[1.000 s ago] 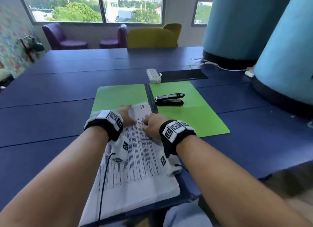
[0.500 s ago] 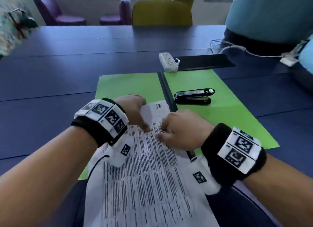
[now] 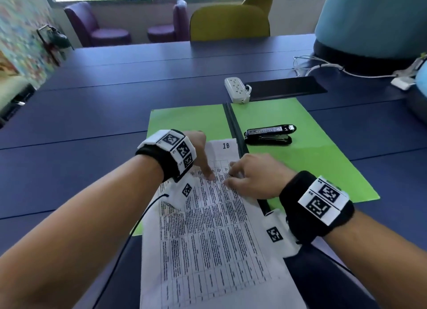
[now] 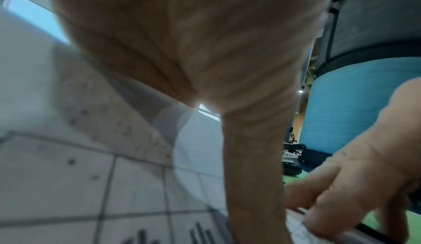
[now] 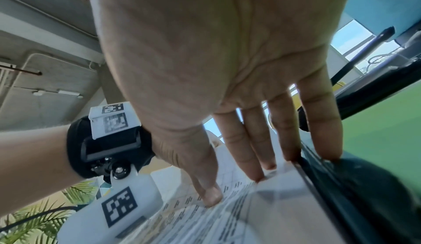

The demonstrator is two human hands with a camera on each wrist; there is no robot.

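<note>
Both grips stayed wide: my left hand (image 3: 198, 147) and right hand (image 3: 256, 177) kept pressing the papers (image 3: 208, 239) near the stapler (image 3: 269, 134).

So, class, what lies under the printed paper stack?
The left green sheet shows beyond and beside its far end, the blue table alongside nearer. What lies directly beneath is covered by the paper.

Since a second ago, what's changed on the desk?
Both hands slid a little toward the person, down the papers. The left hand was beside the "18" and now presses a fingertip below it. The right hand shifted to the stack's right edge. Nothing was taken hold of or let go. The head view leaned in closer. The papers, stapler, folder and power strip stayed put.
</note>
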